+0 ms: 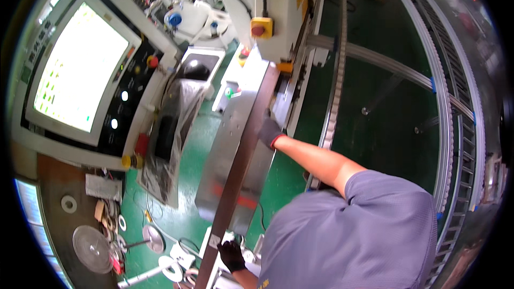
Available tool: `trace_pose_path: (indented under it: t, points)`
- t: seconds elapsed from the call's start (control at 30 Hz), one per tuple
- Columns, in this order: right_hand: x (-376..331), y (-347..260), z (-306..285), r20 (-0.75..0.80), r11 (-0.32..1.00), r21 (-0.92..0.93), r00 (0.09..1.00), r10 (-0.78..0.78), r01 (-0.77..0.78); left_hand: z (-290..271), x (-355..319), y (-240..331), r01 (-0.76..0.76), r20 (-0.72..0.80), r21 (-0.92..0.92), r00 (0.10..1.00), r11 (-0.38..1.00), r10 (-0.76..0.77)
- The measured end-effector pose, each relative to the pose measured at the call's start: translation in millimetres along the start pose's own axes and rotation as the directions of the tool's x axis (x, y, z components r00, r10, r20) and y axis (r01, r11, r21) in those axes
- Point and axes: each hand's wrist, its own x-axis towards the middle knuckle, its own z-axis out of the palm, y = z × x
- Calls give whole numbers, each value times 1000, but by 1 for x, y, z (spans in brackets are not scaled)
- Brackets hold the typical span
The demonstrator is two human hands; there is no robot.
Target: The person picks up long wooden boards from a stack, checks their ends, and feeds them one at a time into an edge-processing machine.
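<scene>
A long, narrow brown board [235, 182] runs slantwise through the middle along a grey metal machine bed [225, 144]. My right hand [270, 131], in a dark glove with a red cuff, lies against the board's right side toward its far end. Its fingers look stretched out along the edge, partly hidden. Near the board's close end, beside a small white label [214, 241], my left hand [231, 256] wears a dark glove too. Its curled fingers meet the board's edge; the thumb is hard to make out.
At left stands a control panel [80, 69] with a lit screen. A red stop button on a yellow box [261, 28] hangs on the pale machine. A roller conveyor frame [444, 128] runs along the right. Rolls and a round-plated stand [93, 249] are at lower left on the green floor.
</scene>
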Motion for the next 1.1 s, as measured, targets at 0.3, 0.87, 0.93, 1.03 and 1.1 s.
trace_pose_path:
  t: [0.3,0.87,0.93,1.03,1.1]
  points:
    - [87,6,9,-71,998,-40,996,44,-47,-24,14,33,38,372,-723,863,-690,-342]
    - [-69,25,111,87,941,223,956,-281,256,-70,194,63,100,223,-93,972,-991,77]
    - [-73,-1,83,83,971,194,983,-162,144,-71,194,64,137,205,-147,973,-980,106]
    - [-46,5,70,121,969,238,988,-95,64,-52,182,58,278,164,18,947,-960,278]
    - [-30,10,58,135,958,275,984,-120,79,-31,147,42,415,-21,369,898,-831,440]
